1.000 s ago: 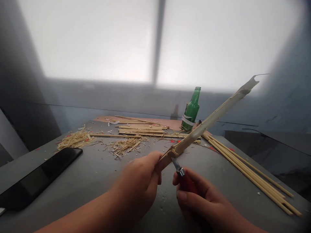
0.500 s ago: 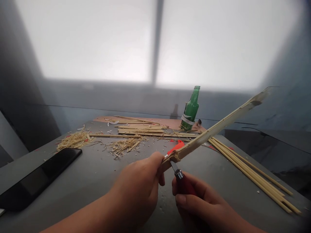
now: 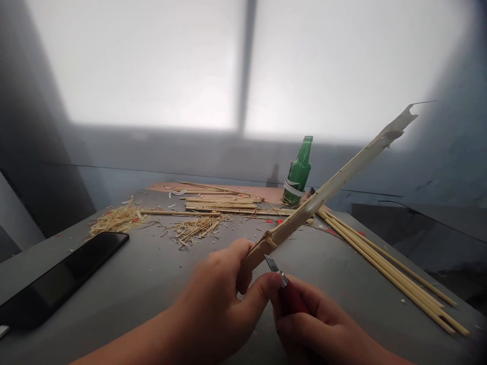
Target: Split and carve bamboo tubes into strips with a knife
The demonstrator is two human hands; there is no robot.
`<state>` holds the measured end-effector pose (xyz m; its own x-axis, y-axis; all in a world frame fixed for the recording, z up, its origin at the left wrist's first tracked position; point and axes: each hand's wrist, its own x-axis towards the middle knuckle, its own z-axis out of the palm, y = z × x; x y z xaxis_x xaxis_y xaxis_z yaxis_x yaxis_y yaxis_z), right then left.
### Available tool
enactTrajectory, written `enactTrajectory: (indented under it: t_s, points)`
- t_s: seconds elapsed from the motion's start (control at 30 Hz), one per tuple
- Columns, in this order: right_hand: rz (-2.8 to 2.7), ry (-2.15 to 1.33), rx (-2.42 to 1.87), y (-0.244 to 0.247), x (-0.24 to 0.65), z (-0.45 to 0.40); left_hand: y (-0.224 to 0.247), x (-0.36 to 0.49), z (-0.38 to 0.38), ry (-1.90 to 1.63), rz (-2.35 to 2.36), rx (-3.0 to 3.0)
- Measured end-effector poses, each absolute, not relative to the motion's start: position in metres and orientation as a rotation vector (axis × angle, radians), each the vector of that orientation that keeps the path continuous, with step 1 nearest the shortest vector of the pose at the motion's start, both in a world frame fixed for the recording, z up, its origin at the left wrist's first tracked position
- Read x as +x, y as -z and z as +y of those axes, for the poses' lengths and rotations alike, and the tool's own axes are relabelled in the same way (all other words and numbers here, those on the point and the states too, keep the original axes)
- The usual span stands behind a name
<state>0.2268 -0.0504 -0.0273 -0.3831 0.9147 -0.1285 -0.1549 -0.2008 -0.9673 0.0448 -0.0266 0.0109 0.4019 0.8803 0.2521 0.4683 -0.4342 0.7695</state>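
Note:
My left hand (image 3: 216,296) is wrapped round the lower end of a split bamboo strip (image 3: 329,191). The strip slants up to the right and has a jagged far end and a rough node near my fingers. In my right hand (image 3: 319,319) is a short knife (image 3: 292,299) with a red handle and metal ferrule. Its blade (image 3: 271,262) points up to the left, close by the underside of the strip below the node; whether it touches, I cannot tell. My left thumb presses against the knife near the ferrule.
Several bamboo sticks (image 3: 384,268) lie on the grey table's right side, with more sticks (image 3: 220,204) at the back. Shavings (image 3: 196,229) form piles at left and centre. A green bottle (image 3: 300,172) stands at the back, and a black phone (image 3: 64,279) lies at left.
The strip's far end has swung upward. My left thumb has come onto the knife near the ferrule. The blade has dropped slightly from the node, and the red thing behind the strip is mostly hidden.

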Motion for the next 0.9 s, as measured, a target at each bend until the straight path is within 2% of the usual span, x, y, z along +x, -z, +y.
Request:
enactTrajectory:
  t_s: [0.47,0.9]
  points:
    - [-1.298,-1.771,-0.901,0.041,0.23,-0.049,-0.005,0.044,-0.022,-0.9,1.084,2.0]
    - [-1.349,-1.607,-0.94,0.049,0.228,-0.045,-0.008,0.048,-0.02,-0.85,1.292,2.009]
